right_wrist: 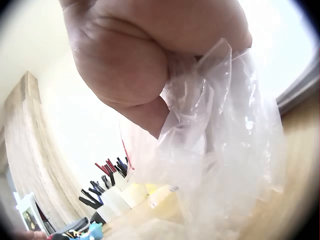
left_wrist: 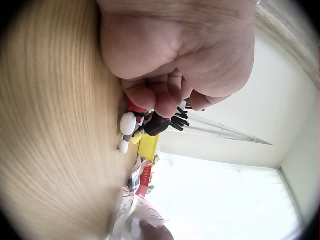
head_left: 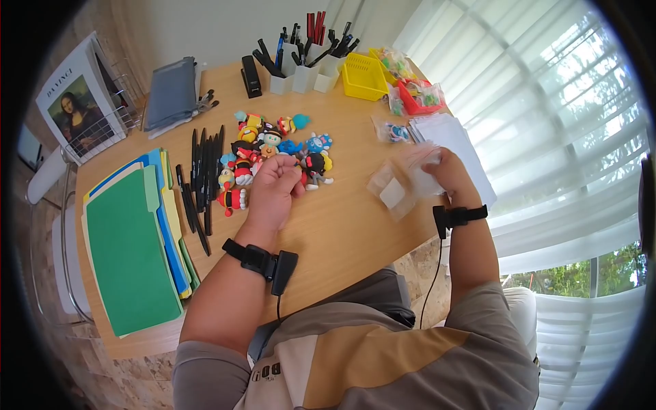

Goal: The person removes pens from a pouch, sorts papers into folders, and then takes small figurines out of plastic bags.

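In the head view my left hand (head_left: pixel 277 188) rests by the near side of a pile of small toy figures (head_left: pixel 270 140), its fingers loosely curled. From the left wrist, no object shows between its fingers and palm; a figure with white shoes (left_wrist: pixel 128 122) lies just past the fingertips. At the right of the table my right hand (head_left: pixel 451 174) grips crumpled clear plastic bags (head_left: pixel 422 167). They hang below its fingers in the right wrist view, where the plastic (right_wrist: pixel 220 125) hides the fingertips. Another clear bag with a white piece (head_left: pixel 392 194) lies beside that hand.
Black pens (head_left: pixel 198 171) and coloured folders (head_left: pixel 130 253) lie left of the figures. Pen holders (head_left: pixel 305 78), a black stapler (head_left: pixel 251 76), a yellow basket (head_left: pixel 363 75) and a red basket (head_left: pixel 420 99) stand at the back. White papers (head_left: pixel 471 157) lie under the right hand's side.
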Demonstrator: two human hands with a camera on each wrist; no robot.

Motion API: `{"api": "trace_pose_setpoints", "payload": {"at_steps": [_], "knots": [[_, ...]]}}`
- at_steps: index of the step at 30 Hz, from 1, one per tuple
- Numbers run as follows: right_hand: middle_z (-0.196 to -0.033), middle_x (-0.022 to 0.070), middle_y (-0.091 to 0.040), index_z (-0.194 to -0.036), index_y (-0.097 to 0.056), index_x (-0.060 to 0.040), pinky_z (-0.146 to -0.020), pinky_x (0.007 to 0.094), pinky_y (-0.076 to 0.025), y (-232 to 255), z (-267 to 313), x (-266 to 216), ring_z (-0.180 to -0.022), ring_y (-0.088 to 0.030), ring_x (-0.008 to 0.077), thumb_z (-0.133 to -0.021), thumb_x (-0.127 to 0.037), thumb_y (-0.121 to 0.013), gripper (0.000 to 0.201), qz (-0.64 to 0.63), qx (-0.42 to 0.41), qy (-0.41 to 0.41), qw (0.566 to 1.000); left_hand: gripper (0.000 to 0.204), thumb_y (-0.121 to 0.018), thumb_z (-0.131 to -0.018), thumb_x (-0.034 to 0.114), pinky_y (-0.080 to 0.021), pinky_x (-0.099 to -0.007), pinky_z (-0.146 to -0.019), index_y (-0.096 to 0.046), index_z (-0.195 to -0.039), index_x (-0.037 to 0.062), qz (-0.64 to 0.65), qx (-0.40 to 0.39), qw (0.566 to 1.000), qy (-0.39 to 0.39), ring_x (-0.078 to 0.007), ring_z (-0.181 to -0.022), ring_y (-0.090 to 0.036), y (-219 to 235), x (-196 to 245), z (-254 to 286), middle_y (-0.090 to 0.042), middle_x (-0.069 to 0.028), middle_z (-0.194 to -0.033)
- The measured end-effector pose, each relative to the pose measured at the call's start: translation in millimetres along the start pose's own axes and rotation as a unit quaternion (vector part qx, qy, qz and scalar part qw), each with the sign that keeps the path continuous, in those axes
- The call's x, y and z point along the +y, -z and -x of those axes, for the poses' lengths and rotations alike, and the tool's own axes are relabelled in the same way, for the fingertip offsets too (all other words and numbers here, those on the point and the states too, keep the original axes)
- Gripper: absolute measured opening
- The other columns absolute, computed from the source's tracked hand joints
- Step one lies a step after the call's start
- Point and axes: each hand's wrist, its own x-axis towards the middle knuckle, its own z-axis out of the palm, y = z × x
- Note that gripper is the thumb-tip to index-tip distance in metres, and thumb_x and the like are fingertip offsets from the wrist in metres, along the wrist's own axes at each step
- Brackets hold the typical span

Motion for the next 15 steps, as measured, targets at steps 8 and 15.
{"api": "trace_pose_setpoints", "payload": {"at_steps": [8,15], "knots": [[-0.106,0.0047,-0.068,-0.117,-0.061,0.001,-0.085,0.0291,-0.051,32.4,39.9,-59.0,-0.093,-0.064,0.0133,-0.08,0.004,-0.065,0.037,-0.275,-0.141,0.066,0.949,0.015,-0.058,-0.09,0.001,-0.047,-0.0245,-0.057,-0.057,-0.105,0.0012,-0.002,-0.006,1.0,-0.002,-0.0117,-0.062,-0.056,0.8,-1.4,-1.3,-0.059,-0.0026,-0.078],[-0.098,0.0138,-0.068,-0.117,-0.059,0.0021,-0.084,0.0337,-0.05,-48.3,35.4,-25.4,-0.093,-0.065,0.0297,-0.074,-0.015,-0.075,0.049,0.223,-0.125,0.196,0.947,0.016,-0.059,-0.09,0.002,-0.047,-0.0248,-0.058,-0.056,-0.105,0.0015,0.004,-0.006,1.0,0.006,-0.0119,-0.062,-0.056,1.7,-0.3,-1.2,-0.058,-0.0021,-0.078]]}}
